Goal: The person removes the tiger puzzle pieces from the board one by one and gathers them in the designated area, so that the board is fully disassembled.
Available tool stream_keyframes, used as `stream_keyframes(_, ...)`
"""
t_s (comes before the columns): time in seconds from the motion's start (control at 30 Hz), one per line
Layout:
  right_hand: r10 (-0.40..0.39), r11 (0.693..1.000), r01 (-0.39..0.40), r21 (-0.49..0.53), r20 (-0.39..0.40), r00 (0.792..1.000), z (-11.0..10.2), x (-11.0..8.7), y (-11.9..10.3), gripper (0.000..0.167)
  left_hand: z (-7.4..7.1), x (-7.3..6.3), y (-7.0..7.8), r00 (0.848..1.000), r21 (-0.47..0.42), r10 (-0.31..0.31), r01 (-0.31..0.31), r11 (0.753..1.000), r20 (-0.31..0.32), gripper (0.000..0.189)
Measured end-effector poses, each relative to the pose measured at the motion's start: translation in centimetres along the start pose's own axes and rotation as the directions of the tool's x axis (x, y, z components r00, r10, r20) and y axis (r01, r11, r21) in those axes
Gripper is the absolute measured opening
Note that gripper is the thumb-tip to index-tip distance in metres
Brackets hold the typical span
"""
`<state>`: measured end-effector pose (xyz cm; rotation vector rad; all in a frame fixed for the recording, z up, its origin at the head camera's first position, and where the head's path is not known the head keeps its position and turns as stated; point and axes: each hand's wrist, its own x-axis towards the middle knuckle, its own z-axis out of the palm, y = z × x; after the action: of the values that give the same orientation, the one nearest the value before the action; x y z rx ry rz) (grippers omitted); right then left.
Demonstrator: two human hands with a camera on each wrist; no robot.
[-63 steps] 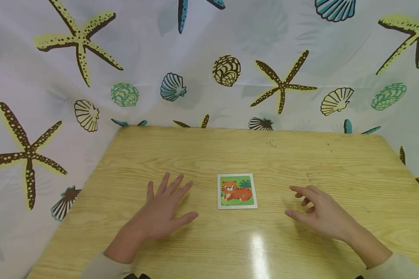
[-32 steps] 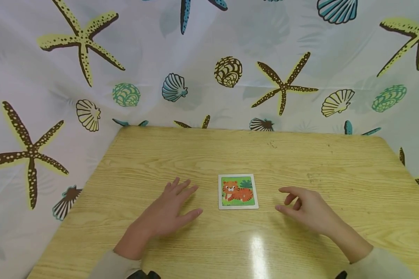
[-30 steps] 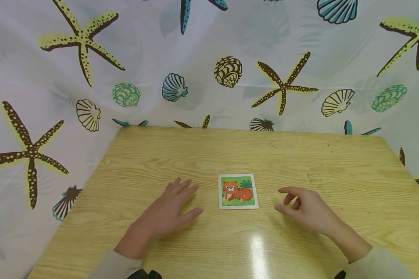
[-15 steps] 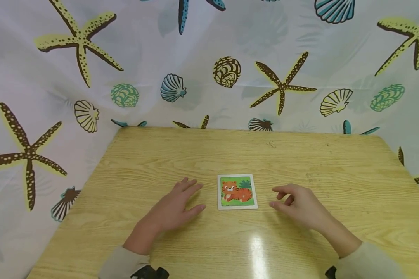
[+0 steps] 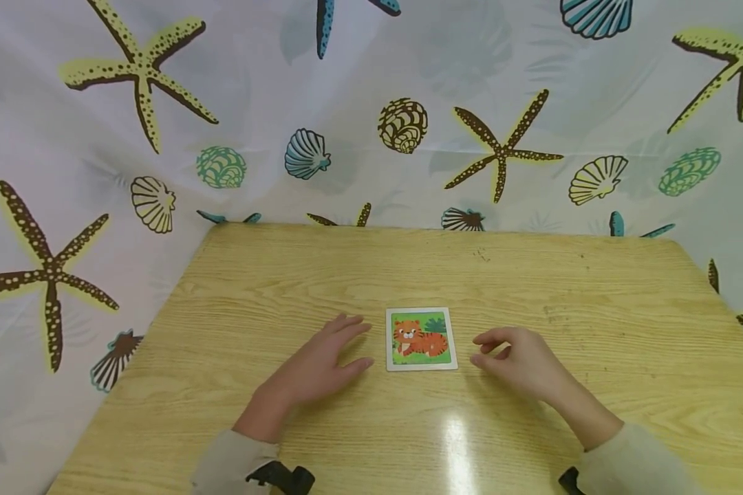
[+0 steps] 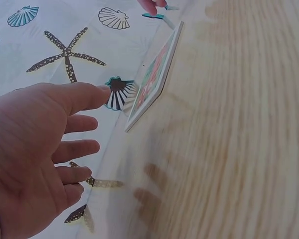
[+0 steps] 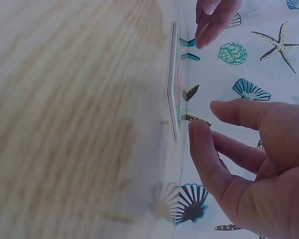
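A square picture puzzle board lies flat on the table, with an orange tiger on green inside a white border. Just left of it my left hand hovers, fingers extended and thumb apart, holding nothing. To its right is my right hand, with thumb and forefinger bent toward each other and a gap between them. Neither hand touches the board. Edge-on, the board appears beyond my left thumb in the left wrist view. The right wrist view has the board's thin side ahead of my right fingertips.
The wood-grain table is bounded behind and at the sides by a white cloth printed with starfish and shells. Dark straps sit at both wrists. A bright light reflection lies on the near part of the table.
Both hands have moved inward toward the board, the left one rightward and the right one leftward. The left fingers were more spread before. The board has stayed in place.
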<state>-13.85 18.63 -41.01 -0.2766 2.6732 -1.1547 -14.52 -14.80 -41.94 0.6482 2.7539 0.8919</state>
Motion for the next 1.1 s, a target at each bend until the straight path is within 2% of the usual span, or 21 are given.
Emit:
stream_keyframes(0.17,0.006,1.000,-0.006,0.000,0.015,1.000,0.2,0.4,-0.3,0.028,0.2,0.5,0.4,1.000,-0.062,-0.009,0.010,0.998,0.020,0.057)
stream_keyframes(0.33,0.023,1.000,-0.023,0.015,0.033,0.999,0.3,0.7,-0.7,0.027,0.3,1.1,0.6,1.000,-0.058,-0.002,0.003,0.998,0.023,0.056)
stream_keyframes(0.57,0.025,1.000,-0.025,0.004,0.024,0.999,0.7,1.3,-1.2,0.027,0.8,1.8,0.8,0.999,-0.079,0.038,-0.036,0.996,0.027,0.052)
stream_keyframes(0.93,0.039,0.999,-0.041,0.020,0.068,0.997,1.7,2.1,-2.2,0.027,1.5,2.5,0.7,0.998,-0.085,0.037,-0.033,0.996,0.052,0.053)
stream_keyframes(1.1,0.028,0.999,-0.026,-0.031,0.071,0.997,2.2,2.6,-2.7,0.023,2.1,3.0,1.0,0.997,-0.110,0.057,-0.050,0.993,0.055,0.055)
